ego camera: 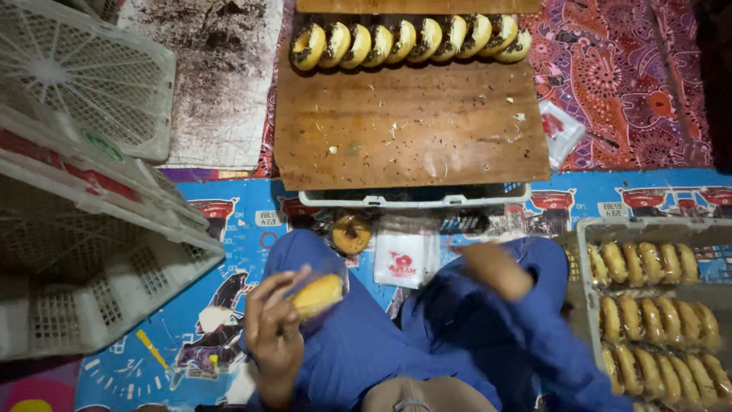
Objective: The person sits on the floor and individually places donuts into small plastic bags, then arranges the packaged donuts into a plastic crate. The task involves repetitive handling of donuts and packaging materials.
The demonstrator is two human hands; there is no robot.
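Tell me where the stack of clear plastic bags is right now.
In the head view the stack of clear plastic bags lies centre frame between the person's knees, just below the white crate under the wooden board, beside a lone donut.

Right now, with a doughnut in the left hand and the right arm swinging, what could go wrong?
The left hand grips the bagged doughnut by its clear plastic, so it might slip onto the lap. The right hand is blurred in motion beside the crate of doughnuts and could knock its rim. The row of doughnuts leans on edge on the wooden board; a bump may topple it.
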